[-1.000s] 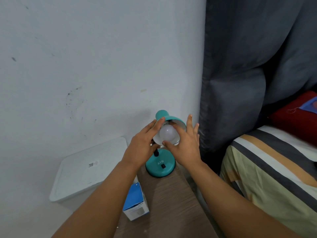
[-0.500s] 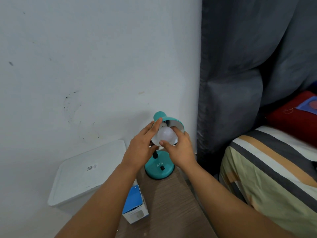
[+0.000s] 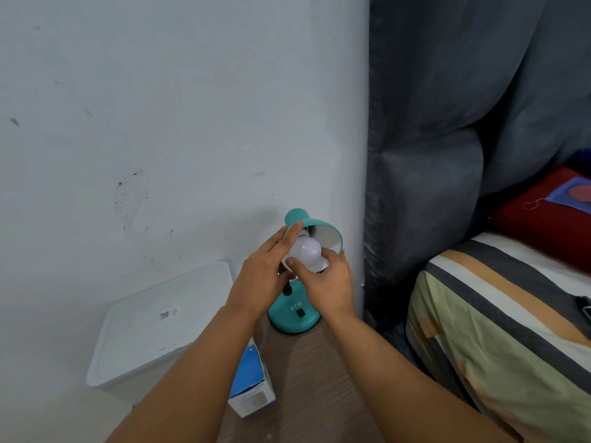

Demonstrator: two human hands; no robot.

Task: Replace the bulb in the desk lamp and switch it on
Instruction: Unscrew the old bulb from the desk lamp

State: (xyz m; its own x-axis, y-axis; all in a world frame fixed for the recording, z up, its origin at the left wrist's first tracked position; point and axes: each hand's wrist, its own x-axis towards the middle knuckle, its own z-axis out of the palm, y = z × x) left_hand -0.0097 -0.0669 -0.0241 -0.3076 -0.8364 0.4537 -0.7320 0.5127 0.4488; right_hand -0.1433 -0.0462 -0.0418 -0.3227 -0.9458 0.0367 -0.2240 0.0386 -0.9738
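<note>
Right hand (image 3: 326, 282) now closed around bulb (image 3: 307, 251), left hand (image 3: 265, 276) unchanged

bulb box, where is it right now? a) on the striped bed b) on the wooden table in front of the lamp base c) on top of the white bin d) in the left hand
b: the blue and white bulb box stands on the wooden table, nearer the camera than the teal lamp base, beside the left forearm.
</note>
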